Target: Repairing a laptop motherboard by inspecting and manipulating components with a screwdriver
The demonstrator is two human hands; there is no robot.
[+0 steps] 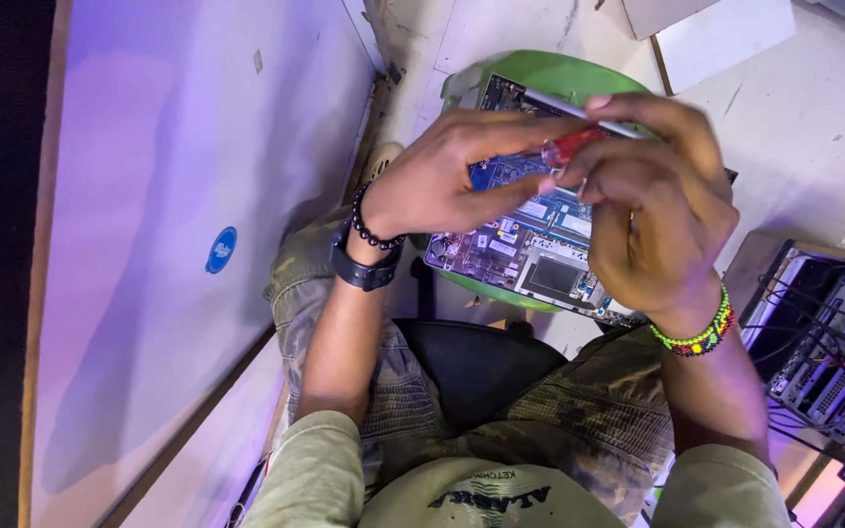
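As I look down from the head camera, nearest me are my lap in olive shorts (pixel 579 420) and a dark stool seat (pixel 476 367). Beyond them, an opened laptop base (pixel 530 244) with its circuit boards showing rests on a green round stool (pixel 559 73). Above it, my left hand (pixel 437 181) and right hand (pixel 652 210) meet, both with fingers pinched around a red-handled screwdriver (pixel 569 147). To the right sits an open computer chassis (pixel 833 362) with cables. A pale board (pixel 178 244) lies left.
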